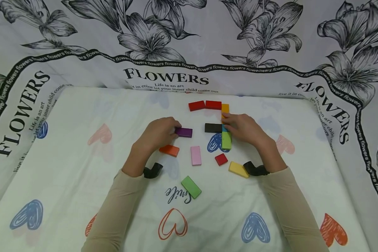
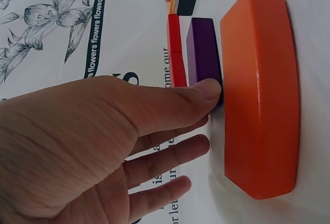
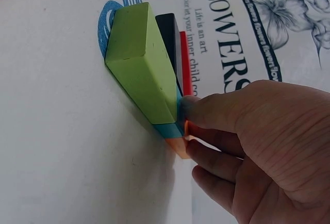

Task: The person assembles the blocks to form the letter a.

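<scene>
I have the solid black rectangular block [image 1: 213,128] as my landmark, lying on a white cloth-covered surface [image 1: 66,182] printed with hearts. Off its left end, the left hand [image 1: 159,133] pinches the left end of a purple rectangular block [image 1: 186,132] between thumb and index finger; in the left wrist view I see its other fingers spread apart. At the black block's right end, the right hand [image 1: 244,128] touches a standing line of blocks with thumb and fingertips, though I cannot tell whether it pinches one. In that line, a blue block [image 3: 167,130] sits by the black block's right end, an orange-yellow block [image 1: 225,107] is on the far side of that and a lime-green rectangular block [image 1: 226,141] on the near side. Beyond the black block I see two red rectangular blocks [image 1: 213,105] end to end. Nearer me than the black block lie an orange block [image 1: 169,150] well to its left, a pink rectangular block [image 1: 196,155] slightly left, a small red block [image 1: 221,159] slightly right, a yellow block [image 1: 237,169] further right and a grass-green rectangular block [image 1: 191,187], the nearest to me.
</scene>
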Demonstrator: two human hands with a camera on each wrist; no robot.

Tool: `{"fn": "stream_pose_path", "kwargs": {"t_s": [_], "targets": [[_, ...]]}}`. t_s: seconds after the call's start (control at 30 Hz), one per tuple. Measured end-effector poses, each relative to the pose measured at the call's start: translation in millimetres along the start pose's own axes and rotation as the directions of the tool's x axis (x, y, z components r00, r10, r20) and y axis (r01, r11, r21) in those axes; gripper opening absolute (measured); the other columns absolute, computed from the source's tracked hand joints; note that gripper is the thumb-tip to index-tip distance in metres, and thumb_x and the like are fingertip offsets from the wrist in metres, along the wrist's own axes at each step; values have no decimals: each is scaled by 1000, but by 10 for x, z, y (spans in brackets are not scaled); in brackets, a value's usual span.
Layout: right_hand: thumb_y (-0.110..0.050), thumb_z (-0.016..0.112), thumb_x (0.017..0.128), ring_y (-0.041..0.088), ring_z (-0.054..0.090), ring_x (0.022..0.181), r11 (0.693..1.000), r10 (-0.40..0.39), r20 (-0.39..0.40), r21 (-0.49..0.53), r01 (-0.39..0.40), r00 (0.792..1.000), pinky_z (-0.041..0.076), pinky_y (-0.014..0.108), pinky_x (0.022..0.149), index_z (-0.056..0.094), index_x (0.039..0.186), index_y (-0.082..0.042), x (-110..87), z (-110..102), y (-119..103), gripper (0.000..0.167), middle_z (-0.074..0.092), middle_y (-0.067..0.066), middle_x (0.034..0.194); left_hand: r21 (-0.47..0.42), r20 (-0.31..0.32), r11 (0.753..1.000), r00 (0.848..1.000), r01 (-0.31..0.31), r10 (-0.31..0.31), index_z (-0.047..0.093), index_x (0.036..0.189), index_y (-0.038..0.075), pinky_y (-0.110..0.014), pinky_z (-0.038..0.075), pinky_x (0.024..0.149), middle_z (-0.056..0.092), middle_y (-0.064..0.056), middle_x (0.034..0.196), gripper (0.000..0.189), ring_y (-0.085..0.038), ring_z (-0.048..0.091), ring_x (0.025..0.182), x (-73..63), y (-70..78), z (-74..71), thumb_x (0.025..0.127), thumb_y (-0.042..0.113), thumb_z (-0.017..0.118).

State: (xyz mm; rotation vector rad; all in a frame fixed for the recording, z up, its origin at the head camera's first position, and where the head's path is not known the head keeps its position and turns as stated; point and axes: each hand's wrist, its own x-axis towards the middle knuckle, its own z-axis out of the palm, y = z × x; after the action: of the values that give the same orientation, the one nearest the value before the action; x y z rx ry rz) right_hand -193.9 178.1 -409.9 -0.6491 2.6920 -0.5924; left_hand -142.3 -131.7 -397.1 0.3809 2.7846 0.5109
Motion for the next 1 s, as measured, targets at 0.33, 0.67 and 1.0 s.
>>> {"fn": "stream_pose_path", "kwargs": {"t_s": [0.33,0.67,1.0], "targets": [[-16,65,105,38,49,152,1000,4,-4,0,-4,1000,44,55,122,65,144,-9,9,-17,8,40,53,6,162,13,9,1000,1000,9,-9,71,135,7,-46,56,108,73,-12,129,38,-30,67,119,34,21,-4,98,16,75],[-16,65,105,38,47,152,1000,10,1,14,-10,1000,42,56,123,65,144,-9,-1,10,10,39,53,6,162,11,7,1000,1000,1,-1,72,135,7,-46,56,107,73,-13,129,39,-31,68,119,12,46,-18,98,17,76],[-16,65,105,38,47,153,1000,9,-5,7,-9,1000,42,56,123,64,145,-10,-7,29,7,40,53,5,162,18,-7,1000,1000,-16,16,72,134,7,-45,56,105,73,-12,127,38,-30,68,116,8,23,7,98,19,76]]}}
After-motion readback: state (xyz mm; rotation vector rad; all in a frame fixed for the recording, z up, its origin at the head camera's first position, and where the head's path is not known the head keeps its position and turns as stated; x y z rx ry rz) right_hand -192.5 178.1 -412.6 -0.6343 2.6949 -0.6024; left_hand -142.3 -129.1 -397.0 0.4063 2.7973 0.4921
